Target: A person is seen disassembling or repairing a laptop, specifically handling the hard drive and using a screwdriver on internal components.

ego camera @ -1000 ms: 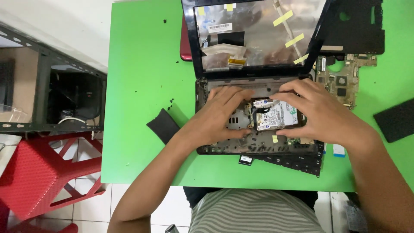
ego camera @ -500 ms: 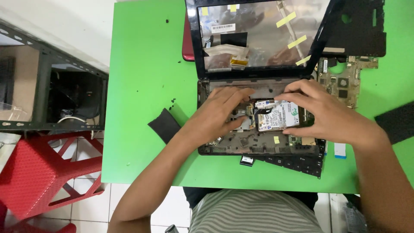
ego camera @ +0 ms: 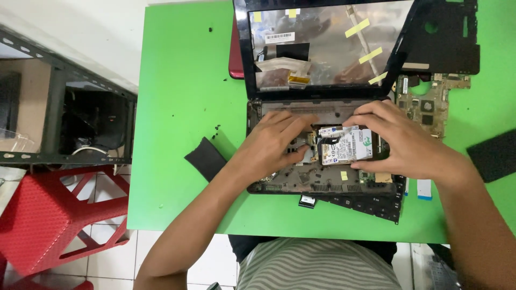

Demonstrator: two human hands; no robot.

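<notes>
A dismantled black laptop base (ego camera: 301, 180) lies open on the green table (ego camera: 183, 107), its bare screen lid (ego camera: 322, 43) tilted back with yellow tape strips. A silver hard drive (ego camera: 346, 146) with a white label sits in the base. My right hand (ego camera: 400, 139) grips the drive from its right side and top. My left hand (ego camera: 274, 142) rests on the base just left of the drive, fingers bent onto the connector area beside it.
A green circuit board (ego camera: 430, 102) and a black plastic cover (ego camera: 446, 37) lie at the right. A keyboard (ego camera: 371, 204) pokes out under the base. Black pads (ego camera: 205, 158), (ego camera: 494, 154) lie on either side. A red stool (ego camera: 48, 220) and a metal rack (ego camera: 64, 113) stand at left.
The view has shifted slightly. My right hand has slid a little left over the hard drive; my left hand stays beside it.
</notes>
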